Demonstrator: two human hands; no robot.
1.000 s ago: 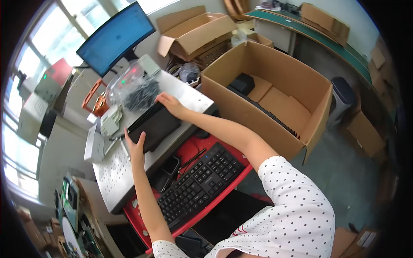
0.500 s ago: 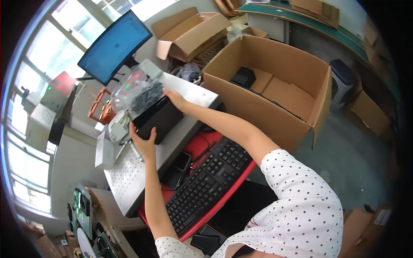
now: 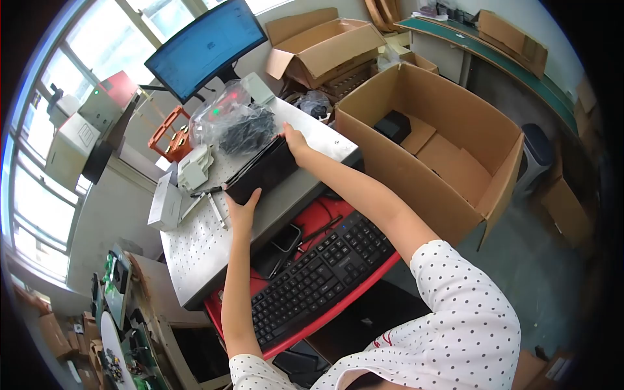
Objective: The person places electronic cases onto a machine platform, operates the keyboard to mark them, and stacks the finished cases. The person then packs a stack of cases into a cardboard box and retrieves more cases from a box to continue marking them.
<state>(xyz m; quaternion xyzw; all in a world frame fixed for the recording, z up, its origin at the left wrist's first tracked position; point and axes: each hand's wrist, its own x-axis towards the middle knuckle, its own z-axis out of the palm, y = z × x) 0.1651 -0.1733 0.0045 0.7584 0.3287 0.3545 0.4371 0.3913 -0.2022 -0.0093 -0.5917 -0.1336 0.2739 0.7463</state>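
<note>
Between my two hands is a black flat rectangular object (image 3: 268, 170) with layered-looking upper edges, tilted over the perforated metal bench top. My left hand (image 3: 242, 211) grips its near left end, thumb on the face towards me. At the far right end my right hand (image 3: 296, 144) holds the other edge; its fingers are partly hidden behind. Just beyond lies a clear plastic bag (image 3: 244, 127) with dark contents. A black pen-like item (image 3: 207, 191) and pale strips (image 3: 217, 211) rest near my left hand.
A black keyboard (image 3: 318, 273) sits on a red tray (image 3: 383, 261) below the bench. The large open carton (image 3: 390, 172) at right holds a black box (image 3: 392, 127). Behind the bench are a monitor (image 3: 208, 49) and an orange rack (image 3: 170, 135). A white box (image 3: 165, 203) stands left.
The black object has tipped so that its layered upper edges show, and both hands have turned with it. The head view has shifted, moving the surroundings rightward in the picture.
</note>
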